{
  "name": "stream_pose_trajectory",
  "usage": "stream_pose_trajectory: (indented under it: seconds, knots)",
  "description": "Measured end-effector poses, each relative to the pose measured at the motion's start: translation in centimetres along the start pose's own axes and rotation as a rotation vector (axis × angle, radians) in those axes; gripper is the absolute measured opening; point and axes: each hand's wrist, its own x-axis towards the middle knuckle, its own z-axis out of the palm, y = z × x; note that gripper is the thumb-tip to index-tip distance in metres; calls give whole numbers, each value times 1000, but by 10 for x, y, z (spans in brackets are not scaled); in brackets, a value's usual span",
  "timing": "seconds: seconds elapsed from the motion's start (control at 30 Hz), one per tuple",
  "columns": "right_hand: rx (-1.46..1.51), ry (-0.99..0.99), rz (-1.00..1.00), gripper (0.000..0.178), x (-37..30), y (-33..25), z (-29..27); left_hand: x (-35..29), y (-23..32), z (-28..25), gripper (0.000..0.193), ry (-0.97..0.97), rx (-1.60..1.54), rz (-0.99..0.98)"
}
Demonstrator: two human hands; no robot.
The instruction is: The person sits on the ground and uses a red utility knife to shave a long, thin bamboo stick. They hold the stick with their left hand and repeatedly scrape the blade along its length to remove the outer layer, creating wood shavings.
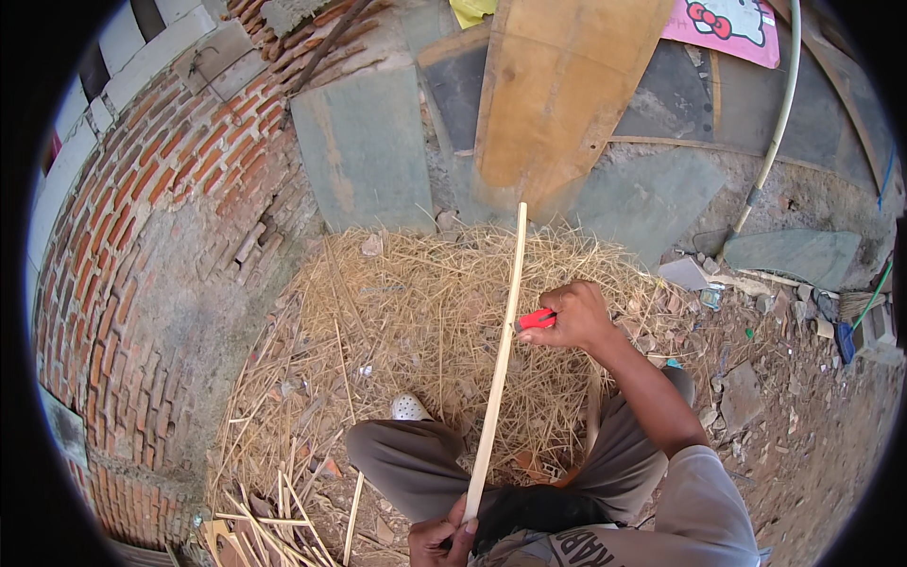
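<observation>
A long, pale strip of split wood or bamboo (496,383) runs up and away from my lap, its far end raised over the straw. My left hand (444,541) is closed round its near end, with the thumb along the strip. My right hand (574,317) grips a red-handled utility knife (537,320) partway up the strip. The knife's tip is at the strip's right edge; the blade itself is too small to make out clearly. Below the strip, my bent legs in grey trousers spread to both sides, with a white clog (410,407) showing by the left knee.
Straw-like shavings (416,302) cover the ground ahead. Cut strips (274,531) lie at the lower left. A worn brick wall (142,283) stands on the left. Boards (557,94) and grey slabs lean at the back. A pale pipe (775,132) rises behind rubble at the right.
</observation>
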Motion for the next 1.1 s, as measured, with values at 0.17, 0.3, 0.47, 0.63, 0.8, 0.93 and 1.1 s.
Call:
stream_pose_trajectory:
  seconds: [0.17,0.3,0.47,0.63,0.8,0.93,1.1]
  knots:
    - [47,25,22,72,4,0,-4,-3,-6,0,32,6,-52,-12]
    - [6,-51,288,76,12,29,-8,-3,4,2,32,-12,-54,-11]
    - [-13,-50,352,73,16,49,-13,-5,4,2,32,-50,-13,17]
    - [14,29,507,73,21,75,-19,-12,0,1,32,-63,156,56]
    - [-42,74,561,79,20,96,-16,-16,5,0,32,-84,114,8]
    - [68,88,933,86,16,135,-16,-26,26,11,29,-76,-46,-134]
    - [140,-47,626,80,17,50,-27,-26,-4,-22,30,147,96,-140]
